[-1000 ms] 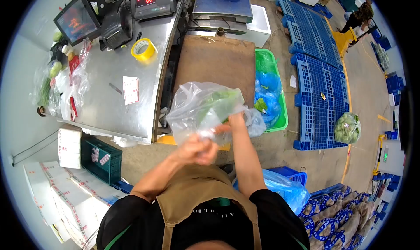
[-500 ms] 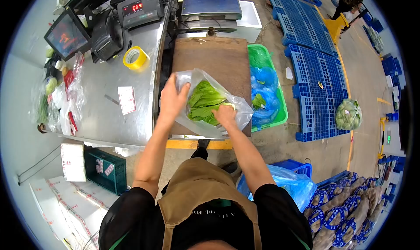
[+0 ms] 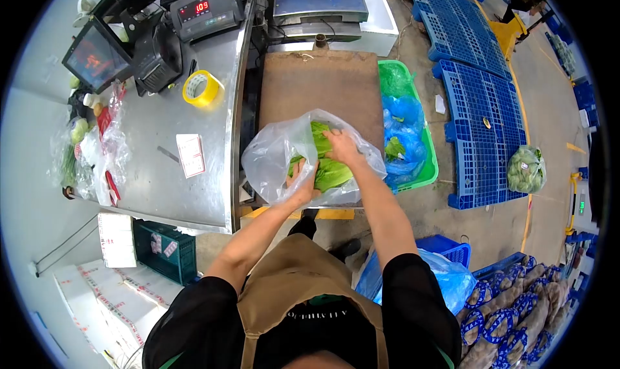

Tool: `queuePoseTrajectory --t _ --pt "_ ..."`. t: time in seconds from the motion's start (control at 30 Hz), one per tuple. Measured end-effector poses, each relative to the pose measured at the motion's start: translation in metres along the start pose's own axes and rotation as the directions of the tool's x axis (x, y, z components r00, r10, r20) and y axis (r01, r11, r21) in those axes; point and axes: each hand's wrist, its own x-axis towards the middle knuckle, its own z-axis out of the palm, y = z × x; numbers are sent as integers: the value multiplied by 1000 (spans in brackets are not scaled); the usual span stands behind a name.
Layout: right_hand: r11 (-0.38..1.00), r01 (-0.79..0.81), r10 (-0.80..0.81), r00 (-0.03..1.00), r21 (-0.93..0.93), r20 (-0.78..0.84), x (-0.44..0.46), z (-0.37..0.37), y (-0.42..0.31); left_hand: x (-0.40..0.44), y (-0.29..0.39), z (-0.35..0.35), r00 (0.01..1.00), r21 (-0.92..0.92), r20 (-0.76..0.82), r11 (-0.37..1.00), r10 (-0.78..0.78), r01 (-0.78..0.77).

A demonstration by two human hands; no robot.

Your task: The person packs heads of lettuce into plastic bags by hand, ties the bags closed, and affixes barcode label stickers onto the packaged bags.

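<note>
Green leafy lettuce point(image 3: 332, 174) lies in a clear plastic bag point(image 3: 274, 159) on a brown platform point(image 3: 321, 84). My left hand point(image 3: 302, 187) is at the near side of the bag's mouth, its fingers curled against the lettuce and partly hidden by leaves and plastic. On the right, my right hand point(image 3: 342, 148) reaches over the bag's edge, fingers bent onto the upper leaves. Both hands touch the lettuce, one on each side of it.
Left, a steel table point(image 3: 145, 168) bears a yellow tape roll point(image 3: 203, 89), a card point(image 3: 190, 155) and a red-digit display point(image 3: 201, 10). Right of the platform stands a green crate point(image 3: 431, 159) with blue bags. Blue pallets point(image 3: 487, 143) lie beyond; a person point(image 3: 524, 0) is far right.
My left hand has left the bag's left rim and moved right and down to the lettuce. My right hand has shifted slightly up. The display went from 0.64 to 1.09.
</note>
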Motion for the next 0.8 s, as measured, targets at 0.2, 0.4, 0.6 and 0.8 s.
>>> queuePoseTrajectory --t 0.2,0.4,0.6,0.8 --pt "984 -65 53 995 -164 -79 11 0 23 0 -27 -11 969 141 -144 974 198 -178" --pt "994 -82 78 995 68 65 -2 14 23 2 7 -62 935 136 -11 927 355 -350" --pt "988 -135 123 982 79 144 -9 -7 22 14 -27 -68 914 28 22 914 404 -405" --pt "991 -130 129 992 28 15 -27 3 22 36 -23 -93 908 -443 234 870 346 -217"
